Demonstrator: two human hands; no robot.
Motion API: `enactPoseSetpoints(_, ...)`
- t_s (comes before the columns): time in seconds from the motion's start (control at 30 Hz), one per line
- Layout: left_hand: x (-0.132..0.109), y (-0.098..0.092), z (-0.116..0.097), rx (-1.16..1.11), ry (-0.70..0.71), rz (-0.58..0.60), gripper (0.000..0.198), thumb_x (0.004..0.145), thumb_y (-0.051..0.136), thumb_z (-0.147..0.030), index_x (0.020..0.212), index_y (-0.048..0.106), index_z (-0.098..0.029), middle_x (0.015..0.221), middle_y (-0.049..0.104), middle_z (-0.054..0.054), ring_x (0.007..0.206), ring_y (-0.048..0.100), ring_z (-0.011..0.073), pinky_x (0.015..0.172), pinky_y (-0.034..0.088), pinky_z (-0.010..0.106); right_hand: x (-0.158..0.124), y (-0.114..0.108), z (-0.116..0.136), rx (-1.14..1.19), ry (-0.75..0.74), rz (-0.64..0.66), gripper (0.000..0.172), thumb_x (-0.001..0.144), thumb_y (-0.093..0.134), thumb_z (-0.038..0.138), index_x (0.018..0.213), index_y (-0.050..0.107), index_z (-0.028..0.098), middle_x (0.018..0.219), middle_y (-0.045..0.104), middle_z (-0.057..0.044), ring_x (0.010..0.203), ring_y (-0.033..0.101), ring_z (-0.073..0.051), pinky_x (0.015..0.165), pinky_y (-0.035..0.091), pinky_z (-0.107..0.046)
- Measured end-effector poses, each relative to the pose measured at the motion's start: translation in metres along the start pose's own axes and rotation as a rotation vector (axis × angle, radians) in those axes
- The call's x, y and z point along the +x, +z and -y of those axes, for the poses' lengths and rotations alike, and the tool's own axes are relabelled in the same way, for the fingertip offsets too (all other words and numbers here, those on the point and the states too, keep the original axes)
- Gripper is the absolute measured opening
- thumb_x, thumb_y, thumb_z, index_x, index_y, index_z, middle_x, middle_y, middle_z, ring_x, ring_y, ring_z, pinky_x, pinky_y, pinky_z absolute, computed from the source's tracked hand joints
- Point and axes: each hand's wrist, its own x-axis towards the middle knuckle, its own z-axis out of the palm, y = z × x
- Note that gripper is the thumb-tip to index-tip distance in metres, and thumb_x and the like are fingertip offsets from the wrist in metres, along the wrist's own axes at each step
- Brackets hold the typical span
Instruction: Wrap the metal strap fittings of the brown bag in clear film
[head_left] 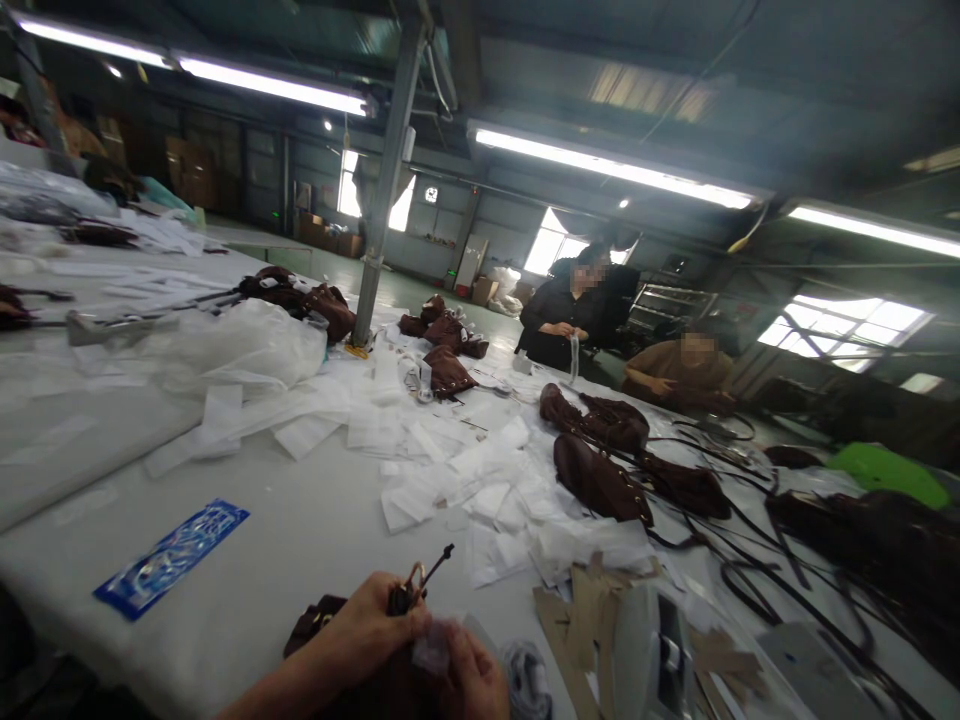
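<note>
The packet (171, 560) is glossy, printed plastic; the worktop (300, 530) around it looks smooth with a dull sheen. Right of the packet, the nearest brown bag (375, 690) looks leathery, its ring (418, 567) shiny metal. Beyond the packet lie matt, papery white sheets (442, 480) and crinkled translucent plastic film (247, 350).

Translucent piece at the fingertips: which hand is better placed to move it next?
Right, probably. The right hand appears to pinch the translucent piece, with its fingers at the piece's near side. The left hand looks occupied, closed around a dark fitting.
</note>
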Motion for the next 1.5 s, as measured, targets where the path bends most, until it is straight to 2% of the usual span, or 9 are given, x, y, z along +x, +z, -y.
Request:
enactPoseSetpoints(0.23, -0.002, 0.006, 0.004, -0.025, -0.002, 0.081, 0.029, 0.073, 0.057, -0.040, 0.059, 0.047, -0.018, 0.053, 0.034, -0.007, 0.051, 0.029, 0.0096, 0.048, 0.025, 0.024, -0.002, -0.010, 0.003, 0.041, 0.084, 0.069, 0.038, 0.057, 0.083, 0.047, 0.065, 0.070, 0.012, 0.056, 0.066, -0.002, 0.049, 0.056, -0.012, 0.052, 0.044, -0.023)
enactPoseSetpoints(0.43, 0.000, 0.009, 0.012, -0.046, -0.080, 0.025, 0.023, 0.070, 0.058, -0.036, 0.060, 0.049, -0.017, 0.053, 0.038, -0.007, 0.051, 0.031, 0.0094, 0.048, 0.026, 0.023, -0.007, 0.000, 0.001, 0.256, 0.158, 0.084, 0.032, 0.058, 0.084, 0.040, 0.072, 0.073, 0.013, 0.064, 0.069, -0.005, 0.054, 0.061, -0.015, 0.056, 0.048, -0.025)
enactPoseSetpoints(0.67, -0.001, 0.008, 0.014, -0.093, -0.104, 0.003, 0.031, 0.071, 0.063, -0.044, 0.062, 0.049, -0.017, 0.054, 0.040, -0.006, 0.053, 0.034, 0.0096, 0.049, 0.028, 0.022, -0.008, 0.002, -0.005, 0.271, 0.191, 0.143, 0.037, 0.060, 0.082, 0.044, 0.074, 0.073, 0.011, 0.062, 0.069, -0.007, 0.057, 0.064, -0.017, 0.054, 0.048, -0.026)
enactPoseSetpoints(0.8, -0.010, -0.001, 0.004, -0.170, -0.001, 0.207, 0.043, 0.072, 0.068, -0.053, 0.095, 0.054, -0.019, 0.068, 0.049, -0.005, 0.056, 0.037, 0.0090, 0.051, 0.029, 0.020, -0.004, -0.005, -0.005, 0.289, 0.156, 0.008, 0.035, 0.056, 0.085, 0.040, 0.075, 0.073, 0.013, 0.063, 0.070, -0.004, 0.050, 0.060, -0.013, 0.047, 0.044, -0.021)
enactPoseSetpoints(0.9, -0.014, -0.004, 0.002, -0.219, -0.046, 0.267, 0.054, 0.083, 0.048, -0.065, 0.117, 0.047, -0.022, 0.062, 0.043, -0.007, 0.048, 0.029, 0.0080, 0.043, 0.020, 0.020, -0.001, -0.011, -0.004, 0.304, 0.144, -0.116, 0.032, 0.054, 0.087, 0.038, 0.069, 0.071, 0.015, 0.062, 0.070, -0.002, 0.049, 0.058, -0.011, 0.044, 0.042, -0.019)
enactPoseSetpoints(1.0, -0.011, -0.002, 0.004, -0.239, -0.044, 0.220, 0.051, 0.082, 0.047, -0.066, 0.098, 0.056, -0.018, 0.057, 0.036, -0.008, 0.046, 0.025, 0.0076, 0.042, 0.017, 0.021, 0.000, -0.014, -0.003, 0.318, 0.111, -0.158, 0.028, 0.056, 0.086, 0.037, 0.064, 0.068, 0.017, 0.056, 0.067, 0.002, 0.048, 0.057, -0.010, 0.045, 0.043, -0.019)
enactPoseSetpoints(1.17, -0.009, 0.005, 0.000, -0.101, -0.023, 0.098, 0.048, 0.077, 0.057, -0.064, 0.073, 0.055, -0.016, 0.059, 0.041, -0.005, 0.051, 0.031, 0.0087, 0.046, 0.023, 0.021, -0.002, -0.011, 0.008, 0.326, 0.111, -0.268, 0.033, 0.050, 0.087, 0.041, 0.060, 0.066, 0.018, 0.050, 0.063, 0.004, 0.043, 0.054, -0.011, 0.042, 0.040, -0.021)
enactPoseSetpoints(1.3, -0.016, 0.012, -0.002, 0.029, 0.025, 0.024, 0.043, 0.082, 0.053, -0.056, 0.068, 0.056, -0.015, 0.061, 0.045, -0.003, 0.059, 0.038, 0.0121, 0.054, 0.031, 0.023, -0.007, 0.000, 0.023, 0.287, 0.092, -0.281, 0.027, 0.054, 0.085, 0.041, 0.058, 0.067, 0.021, 0.052, 0.065, 0.002, 0.046, 0.057, -0.015, 0.046, 0.045, -0.027)
enactPoseSetpoints(1.5, -0.020, 0.018, 0.002, 0.020, 0.056, 0.008, 0.036, 0.083, 0.054, -0.048, 0.067, 0.057, -0.016, 0.063, 0.049, -0.002, 0.062, 0.041, 0.0133, 0.057, 0.033, 0.023, -0.013, 0.014, 0.035, 0.378, 0.097, -0.234, 0.030, 0.044, 0.091, 0.037, 0.055, 0.069, 0.021, 0.053, 0.066, 0.002, 0.047, 0.057, -0.013, 0.051, 0.048, -0.028)
